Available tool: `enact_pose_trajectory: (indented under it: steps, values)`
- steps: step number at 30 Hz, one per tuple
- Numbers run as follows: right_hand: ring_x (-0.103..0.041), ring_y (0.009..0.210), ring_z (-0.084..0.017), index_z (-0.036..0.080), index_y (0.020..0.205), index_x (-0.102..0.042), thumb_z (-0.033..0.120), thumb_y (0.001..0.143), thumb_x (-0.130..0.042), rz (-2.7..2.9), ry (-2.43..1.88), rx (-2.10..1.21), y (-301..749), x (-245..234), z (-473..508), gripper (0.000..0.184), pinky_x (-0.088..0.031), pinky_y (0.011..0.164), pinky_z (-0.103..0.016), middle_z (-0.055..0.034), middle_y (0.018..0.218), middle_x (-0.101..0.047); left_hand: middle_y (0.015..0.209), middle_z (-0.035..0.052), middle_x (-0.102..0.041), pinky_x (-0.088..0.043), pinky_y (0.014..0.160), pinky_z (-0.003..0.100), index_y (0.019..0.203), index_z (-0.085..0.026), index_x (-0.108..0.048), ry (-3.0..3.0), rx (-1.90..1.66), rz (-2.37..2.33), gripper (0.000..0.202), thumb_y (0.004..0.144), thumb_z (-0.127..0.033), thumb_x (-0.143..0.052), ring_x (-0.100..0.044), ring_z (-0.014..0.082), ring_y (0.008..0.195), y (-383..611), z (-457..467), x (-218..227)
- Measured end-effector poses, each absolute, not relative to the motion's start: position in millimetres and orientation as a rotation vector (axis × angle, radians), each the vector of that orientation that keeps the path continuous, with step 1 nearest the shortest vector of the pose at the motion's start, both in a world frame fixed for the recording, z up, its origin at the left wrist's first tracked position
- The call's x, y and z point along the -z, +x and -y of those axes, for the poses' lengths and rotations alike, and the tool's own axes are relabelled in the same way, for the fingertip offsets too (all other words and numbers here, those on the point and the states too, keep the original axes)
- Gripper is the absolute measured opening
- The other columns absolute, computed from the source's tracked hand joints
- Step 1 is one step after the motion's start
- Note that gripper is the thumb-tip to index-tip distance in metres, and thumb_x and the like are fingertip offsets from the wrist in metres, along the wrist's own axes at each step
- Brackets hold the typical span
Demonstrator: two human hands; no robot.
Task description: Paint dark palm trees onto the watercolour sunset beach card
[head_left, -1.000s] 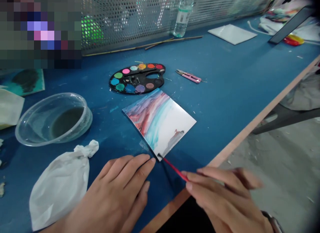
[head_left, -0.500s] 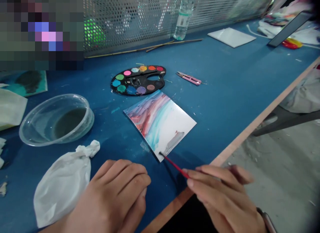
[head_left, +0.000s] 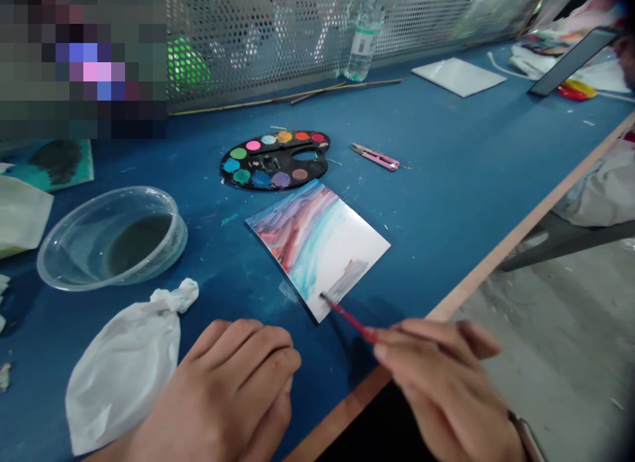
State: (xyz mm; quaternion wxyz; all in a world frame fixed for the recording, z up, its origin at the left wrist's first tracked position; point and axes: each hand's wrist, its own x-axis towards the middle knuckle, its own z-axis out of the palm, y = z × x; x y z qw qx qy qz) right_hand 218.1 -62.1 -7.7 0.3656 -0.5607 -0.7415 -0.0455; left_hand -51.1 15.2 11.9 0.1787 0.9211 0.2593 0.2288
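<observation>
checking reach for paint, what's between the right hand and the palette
Between the right hand and palette lie the held brush and the painted card, as the head view shows.

Perforated grey screen (head_left: 278, 58) behind blue table (head_left: 456, 177), wooden edge (head_left: 449, 306); grey floor (head_left: 560, 316) right, dark furniture bar (head_left: 580, 238) above.

The brush tip (head_left: 323, 296) is blurred; the bottle (head_left: 364, 44) is cut off above.
</observation>
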Motion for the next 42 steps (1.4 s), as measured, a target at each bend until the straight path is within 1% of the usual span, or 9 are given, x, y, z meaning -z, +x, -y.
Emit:
enact_pose_trajectory:
  steps: [13,20,23,25,27,31,36,39,42]
  values:
    - [-0.068,0.092,-0.018,0.017,0.108,-0.071,-0.001,0.092,-0.052,1.894,-1.447,0.17,219,5,58,0.03,-0.035,0.082,-0.039,-0.0023,0.096,-0.083,0.099,-0.0061,-0.075,-0.042,0.083,0.028,0.1,-0.02,-0.07,2.689,-0.7,-0.666,0.026,0.104,-0.013,-0.046,-0.063,0.0114,0.093,-45,-22,-22]
    - [-0.07,0.088,-0.018,0.02,0.106,-0.07,0.002,0.092,-0.052,1.91,-1.464,0.191,220,2,62,0.029,-0.034,0.081,-0.04,-0.0009,0.095,-0.083,0.099,-0.0072,-0.075,-0.042,0.082,0.027,0.101,-0.022,-0.071,2.695,-0.688,-0.701,0.027,0.104,-0.014,-0.046,-0.065,0.0099,0.092,-45,-23,-23]
    - [-0.072,0.089,-0.018,0.023,0.105,-0.071,0.003,0.093,-0.048,2.002,-1.333,0.118,224,-6,59,0.033,-0.036,0.08,-0.04,0.0031,0.095,-0.084,0.098,-0.0077,-0.075,-0.043,0.081,0.027,0.101,-0.022,-0.071,2.699,-0.695,-0.693,0.027,0.103,-0.014,-0.046,-0.066,0.0096,0.09,-45,-23,-23]
    - [-0.072,0.087,-0.018,0.026,0.109,-0.071,0.007,0.095,-0.048,2.049,-1.349,0.218,234,-17,42,0.033,-0.035,0.081,-0.042,0.0029,0.097,-0.084,0.097,-0.0079,-0.074,-0.043,0.08,0.027,0.099,-0.022,-0.071,2.688,-0.707,-0.706,0.026,0.103,-0.015,-0.046,-0.066,0.0092,0.089,-46,-23,-23]
    - [-0.071,0.083,-0.02,0.029,0.106,-0.073,0.012,0.099,-0.052,1.901,-1.427,0.389,249,-30,8,0.028,-0.036,0.086,-0.044,0.0003,0.089,-0.081,0.096,-0.0076,-0.074,-0.043,0.079,0.026,0.098,-0.023,-0.071,2.677,-0.718,-0.723,0.026,0.104,-0.017,-0.046,-0.065,0.0092,0.088,-47,-22,-23]
    - [-0.072,0.093,-0.022,0.028,0.103,-0.074,0.032,0.106,-0.049,1.984,-1.371,0.159,268,-48,-88,0.025,-0.04,0.097,-0.044,-0.0014,0.101,-0.082,0.1,-0.0065,-0.074,-0.044,0.079,0.028,0.099,-0.022,-0.069,2.701,-0.675,-0.698,0.028,0.106,-0.019,-0.043,-0.066,0.0109,0.09,-50,-22,-23]
    - [-0.072,0.104,-0.024,0.025,0.103,-0.072,0.033,0.105,-0.048,2.115,-1.39,-0.173,255,-46,-172,0.026,-0.037,0.106,-0.049,-0.0038,0.106,-0.082,0.105,-0.0055,-0.075,-0.043,0.082,0.031,0.103,-0.023,-0.069,2.742,-0.618,-0.733,0.036,0.11,-0.023,-0.034,-0.065,0.0137,0.093,-52,-18,-16]
    - [-0.073,0.099,-0.024,0.024,0.099,-0.071,0.036,0.105,-0.047,2.14,-1.384,-0.311,252,-43,-183,0.028,-0.034,0.109,-0.052,-0.0046,0.101,-0.083,0.103,-0.0053,-0.075,-0.041,0.082,0.032,0.1,-0.023,-0.07,2.729,-0.645,-0.764,0.037,0.111,-0.025,-0.034,-0.064,0.0145,0.092,-52,-15,-7]
    - [-0.07,0.084,-0.02,0.025,0.097,-0.072,0.036,0.105,-0.048,2.163,-1.449,-0.338,258,-45,-181,0.027,-0.032,0.11,-0.053,-0.002,0.091,-0.081,0.102,-0.0059,-0.075,-0.041,0.081,0.032,0.098,-0.024,-0.071,2.712,-0.701,-0.781,0.036,0.112,-0.029,-0.038,-0.064,0.0141,0.09,-52,-15,-2]
